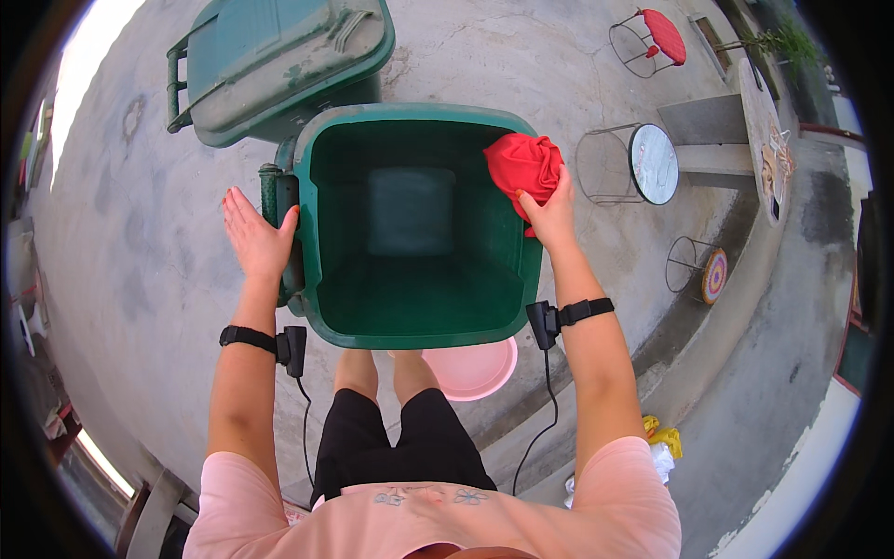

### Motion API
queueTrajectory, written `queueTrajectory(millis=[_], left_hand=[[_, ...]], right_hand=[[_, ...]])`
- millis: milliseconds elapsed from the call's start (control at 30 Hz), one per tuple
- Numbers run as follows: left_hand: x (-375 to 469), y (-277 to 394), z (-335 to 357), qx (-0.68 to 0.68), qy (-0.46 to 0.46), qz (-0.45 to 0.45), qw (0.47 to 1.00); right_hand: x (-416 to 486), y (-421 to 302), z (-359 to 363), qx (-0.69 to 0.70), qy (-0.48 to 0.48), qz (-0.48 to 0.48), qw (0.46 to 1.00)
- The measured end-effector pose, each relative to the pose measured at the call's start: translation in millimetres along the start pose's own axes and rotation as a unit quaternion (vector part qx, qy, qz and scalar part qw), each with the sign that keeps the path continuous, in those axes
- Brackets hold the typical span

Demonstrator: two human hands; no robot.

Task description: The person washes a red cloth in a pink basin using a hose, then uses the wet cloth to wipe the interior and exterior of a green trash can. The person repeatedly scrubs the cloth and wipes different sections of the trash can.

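A green plastic wheelie bin (419, 341) stands before me with its mouth uncovered, its inside dark and the floor of it faintly visible. My right hand (552, 206) grips a bunched red cloth (525, 166), which lies over the far right corner of the bin's rim. My left hand (260, 234) is spread flat beside the bin's left edge, near the green handle (269, 192), and holds nothing. Whether its thumb touches the bin I cannot tell. Black straps with small devices and cables circle both forearms.
Another green wheelie bin, its lid (279, 77) down, stands beyond on the left. A pink basin (475, 370) sits on the concrete near my feet. At right are a round-topped stool (654, 164), a red-covered stool (663, 36), a tipped stool (714, 276) and a stone table (761, 133).
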State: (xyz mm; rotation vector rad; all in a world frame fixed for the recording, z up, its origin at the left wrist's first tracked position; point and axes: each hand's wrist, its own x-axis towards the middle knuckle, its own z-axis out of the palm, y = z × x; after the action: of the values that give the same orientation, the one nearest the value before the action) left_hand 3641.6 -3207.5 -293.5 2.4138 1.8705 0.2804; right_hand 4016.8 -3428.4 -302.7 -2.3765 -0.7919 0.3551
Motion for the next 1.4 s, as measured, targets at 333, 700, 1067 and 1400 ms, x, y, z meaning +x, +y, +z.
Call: queueTrajectory(millis=[333,700,1067,1400], left_hand=[[1,-21,32,-0.211,-0.181,-0.066,0.958],[-13,-11,28,-0.323,-0.189,-0.111,0.921],[-12,-6,29,-0.357,-0.169,-0.120,0.911],[-16,-6,29,-0.377,-0.165,-0.140,0.901]], right_hand=[[63,-52,45,-0.194,0.073,-0.090,0.974],[77,-188,127,-0.095,-0.098,-0.280,0.950],[-39,-281,207,-0.104,-0.211,-0.430,0.871],[20,-288,197,-0.192,-0.259,-0.252,0.912]])
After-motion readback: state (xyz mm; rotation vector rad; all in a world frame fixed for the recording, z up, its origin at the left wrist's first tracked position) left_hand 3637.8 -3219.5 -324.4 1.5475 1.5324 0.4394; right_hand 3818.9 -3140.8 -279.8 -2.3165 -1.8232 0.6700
